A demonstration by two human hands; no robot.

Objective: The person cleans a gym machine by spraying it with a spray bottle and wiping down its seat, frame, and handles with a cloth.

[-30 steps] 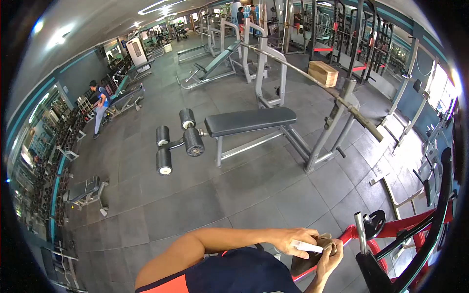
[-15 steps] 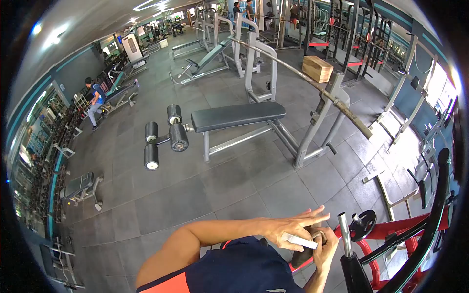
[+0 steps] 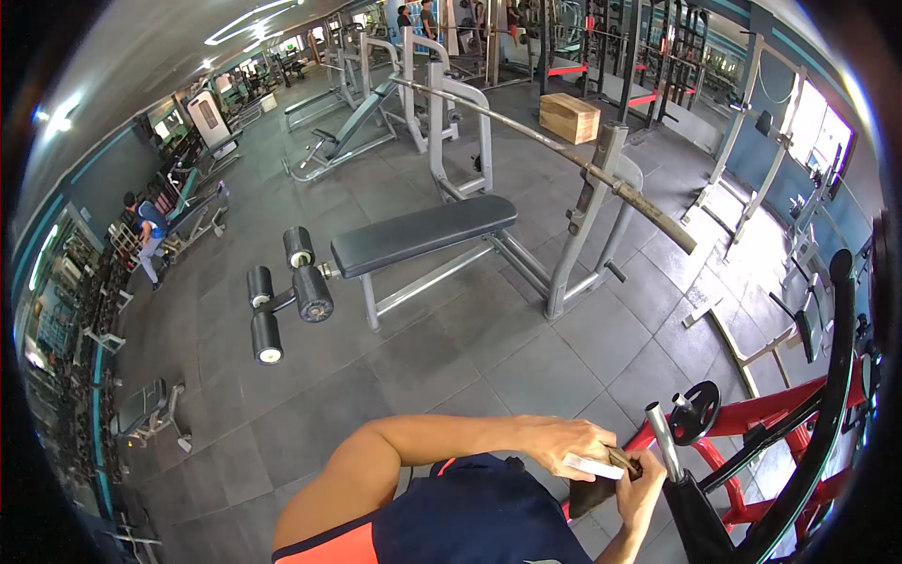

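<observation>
My left hand [image 3: 562, 440] reaches across my chest and pinches a small flat white item [image 3: 592, 466]. My right hand [image 3: 645, 491] comes up from below and meets it, fingers curled around a dark object [image 3: 587, 495] with a brownish edge [image 3: 624, 459]. Both hands touch each other low in the view, just left of a grey metal post [image 3: 661, 440] on a red machine [image 3: 752, 434]. What the dark object is cannot be made out. My dark blue and orange shirt [image 3: 470, 526] hides its lower part.
A flat bench [image 3: 423, 235] with foam leg rollers [image 3: 282, 293] stands ahead under a racked barbell [image 3: 583, 169]. A small black weight plate [image 3: 697, 412] hangs on the red machine. A wooden box [image 3: 569, 117] sits beyond. Another person [image 3: 147, 237] stands far left by the racks.
My left fingers, spread half a second ago, have closed over the white item. The view has swung so the bench sits further left and lower.
</observation>
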